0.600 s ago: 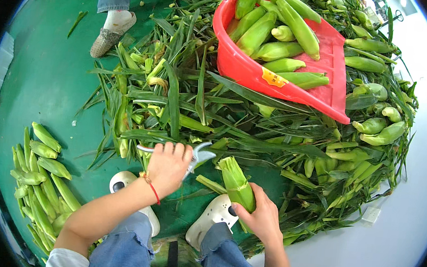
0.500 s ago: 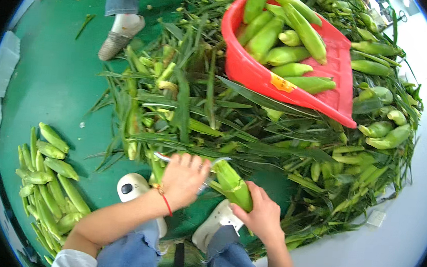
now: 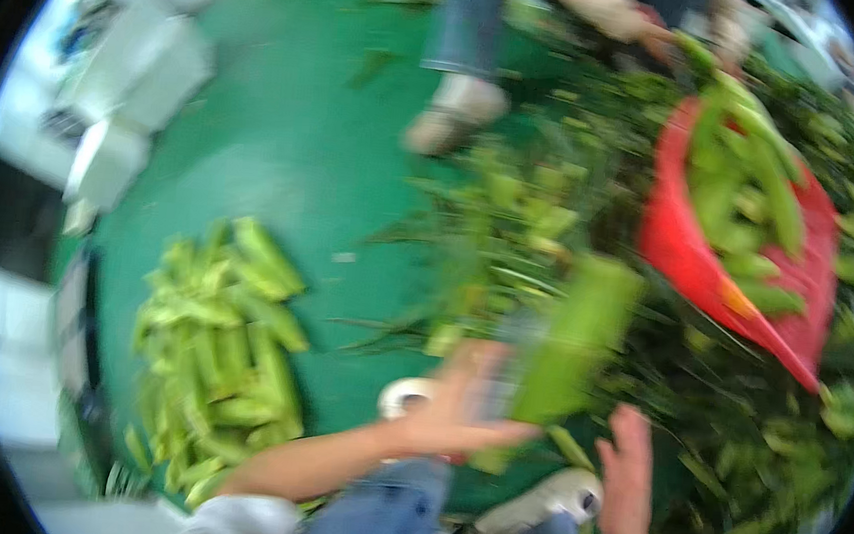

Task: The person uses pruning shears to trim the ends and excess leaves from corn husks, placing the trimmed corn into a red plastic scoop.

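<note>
The picture is motion-blurred. My left hand (image 3: 456,405) is low in the centre, its thumb stretched rightward, against the grey smear of the pruning shears (image 3: 509,349) and just below a green corn ear (image 3: 578,329); its exact grip is unclear. My right hand (image 3: 627,464) is lower right, apart from the ear, fingers parted and holding nothing visible. Trimmed leaves and stalks (image 3: 501,223) lie behind the ear.
A red plastic scoop (image 3: 678,237) full of corn is at right on a leaf pile. Corn ears (image 3: 220,351) are heaped left on the green floor (image 3: 267,134). Pale boxes (image 3: 152,65) line the left edge. A co-worker's leg (image 3: 465,39) and hands (image 3: 660,44) show at top.
The view has swung left. The corn ear has left my right hand and risen beside my left hand and the shears. A co-worker's hands have come into view above the scoop.
</note>
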`<control>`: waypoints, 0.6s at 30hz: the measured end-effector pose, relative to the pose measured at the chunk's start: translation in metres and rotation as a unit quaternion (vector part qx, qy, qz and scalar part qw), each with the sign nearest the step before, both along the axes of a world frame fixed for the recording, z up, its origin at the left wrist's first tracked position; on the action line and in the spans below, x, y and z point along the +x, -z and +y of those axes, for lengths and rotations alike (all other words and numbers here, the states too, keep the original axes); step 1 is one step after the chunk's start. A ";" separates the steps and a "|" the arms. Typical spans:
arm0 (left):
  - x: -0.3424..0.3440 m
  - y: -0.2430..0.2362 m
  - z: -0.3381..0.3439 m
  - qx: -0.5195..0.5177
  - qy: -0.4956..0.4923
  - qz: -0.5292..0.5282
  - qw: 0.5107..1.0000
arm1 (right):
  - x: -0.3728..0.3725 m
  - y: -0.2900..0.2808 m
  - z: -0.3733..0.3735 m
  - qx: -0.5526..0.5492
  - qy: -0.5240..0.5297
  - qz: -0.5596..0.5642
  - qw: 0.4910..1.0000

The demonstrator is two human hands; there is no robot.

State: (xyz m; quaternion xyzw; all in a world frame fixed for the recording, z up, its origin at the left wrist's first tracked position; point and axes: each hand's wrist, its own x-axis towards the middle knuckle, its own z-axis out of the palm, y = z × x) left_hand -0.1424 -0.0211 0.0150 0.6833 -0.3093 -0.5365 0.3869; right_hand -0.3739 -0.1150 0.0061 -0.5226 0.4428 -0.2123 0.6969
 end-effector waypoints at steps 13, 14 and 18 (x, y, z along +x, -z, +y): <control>0.277 0.183 0.467 0.440 -0.220 -0.421 0.762 | -0.208 0.156 0.055 -0.150 0.227 0.354 0.895; 0.276 0.178 0.462 0.447 -0.212 -0.431 0.754 | -0.222 0.156 0.047 -0.166 0.254 0.368 0.879; 0.282 0.172 0.435 0.442 -0.179 -0.479 0.737 | -0.253 0.139 -0.032 -0.263 0.342 0.380 0.818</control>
